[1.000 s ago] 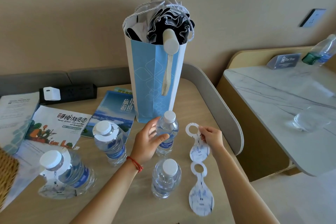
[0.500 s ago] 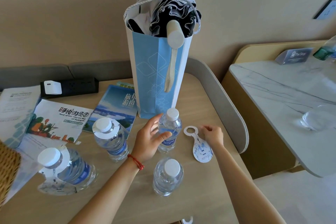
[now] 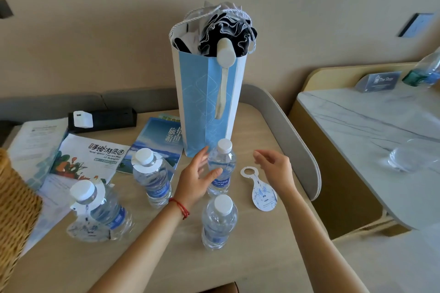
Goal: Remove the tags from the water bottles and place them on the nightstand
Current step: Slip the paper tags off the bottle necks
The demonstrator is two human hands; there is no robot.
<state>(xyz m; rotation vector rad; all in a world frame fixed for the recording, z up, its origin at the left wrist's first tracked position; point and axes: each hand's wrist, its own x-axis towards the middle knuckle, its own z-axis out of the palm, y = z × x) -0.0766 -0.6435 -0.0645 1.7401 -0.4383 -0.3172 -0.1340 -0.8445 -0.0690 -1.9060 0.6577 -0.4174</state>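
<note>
Several clear water bottles with white caps stand on the wooden nightstand (image 3: 166, 257). The far bottle (image 3: 222, 169) and the near bottle (image 3: 219, 221) carry no tag. A middle-left bottle (image 3: 152, 178) and a near-left bottle (image 3: 100, 209) each wear a white tag round the neck. A loose white-and-blue tag (image 3: 260, 190) lies flat on the wood right of the far bottle. My left hand (image 3: 195, 178) is beside the far bottle with relaxed fingers, thumb near its label. My right hand (image 3: 273, 169) hovers just above the loose tag, fingers loosely spread, holding nothing.
A tall blue paper bag (image 3: 207, 102) with an umbrella stands behind the bottles. Brochures (image 3: 95, 157) and a black power strip (image 3: 104, 119) lie at the left, a wicker basket (image 3: 16, 209) at the left edge. A marble-topped table (image 3: 369, 131) stands to the right.
My right hand laid the tag flat on the nightstand and let go, lifting off it. My left hand loosened its grip on the far bottle. The camera view tilted up.
</note>
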